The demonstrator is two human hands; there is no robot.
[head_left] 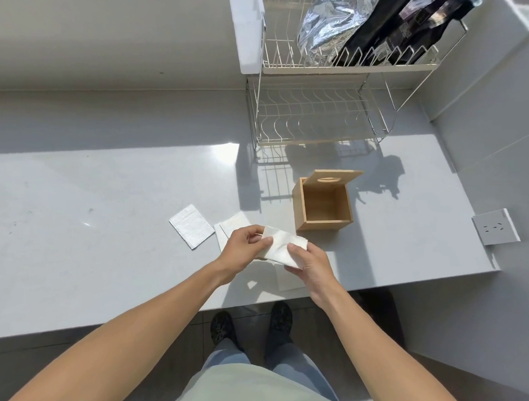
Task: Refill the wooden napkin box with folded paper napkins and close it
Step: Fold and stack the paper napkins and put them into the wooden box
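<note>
Holding a folded white napkin (284, 248) above the near edge of the grey tabletop (93, 236), left hand (244, 246) and right hand (312, 266) both pinching it with fingers closed on the paper. Wide bare room to the left. Just far-right of the hands, wooden napkin box (322, 208) standing open and empty, slotted lid (331, 178) tipped back. More napkins (191, 226) lying flat left of the box; one possibly under the hands. Wire rack (314, 117) beyond.
</note>
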